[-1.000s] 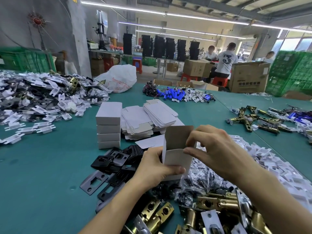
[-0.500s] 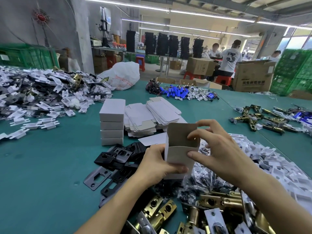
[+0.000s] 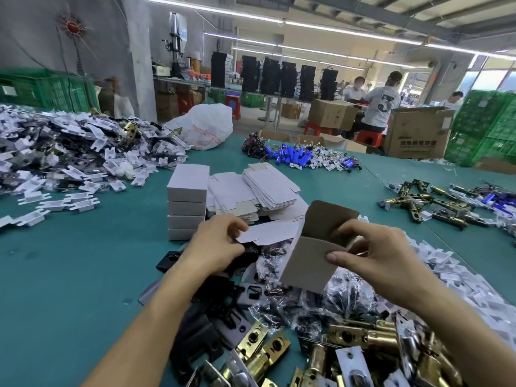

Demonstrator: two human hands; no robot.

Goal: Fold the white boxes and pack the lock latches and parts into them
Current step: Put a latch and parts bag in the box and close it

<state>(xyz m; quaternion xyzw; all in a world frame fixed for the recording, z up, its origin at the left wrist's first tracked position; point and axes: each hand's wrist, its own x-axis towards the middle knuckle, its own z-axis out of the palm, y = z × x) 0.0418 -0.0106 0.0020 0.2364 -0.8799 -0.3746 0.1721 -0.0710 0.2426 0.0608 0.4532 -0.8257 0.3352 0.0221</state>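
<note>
My right hand (image 3: 374,255) pinches a half-folded white box (image 3: 310,261) held above the table, its grey inside and open top flap facing me. My left hand (image 3: 220,244) pinches the edge of a flat white box blank (image 3: 270,233) lying just left of that box. Brass lock latches (image 3: 360,336) lie heaped at the near edge under my forearms. Black strike plates (image 3: 195,331) and small bags of screws (image 3: 312,308) sit between the latches and my hands. A stack of several folded white boxes (image 3: 187,202) stands behind my left hand.
Flat box blanks (image 3: 259,188) are piled beside the stack. White plastic parts (image 3: 69,152) cover the table's left, more (image 3: 435,263) run along the right. Blue batteries (image 3: 296,156) and loose brass latches (image 3: 424,202) lie farther off. People sit by cardboard cartons (image 3: 416,132) beyond the table.
My left hand let go of the box and moved left onto a flat blank. The box, now in my right hand alone, tilted and shifted right.
</note>
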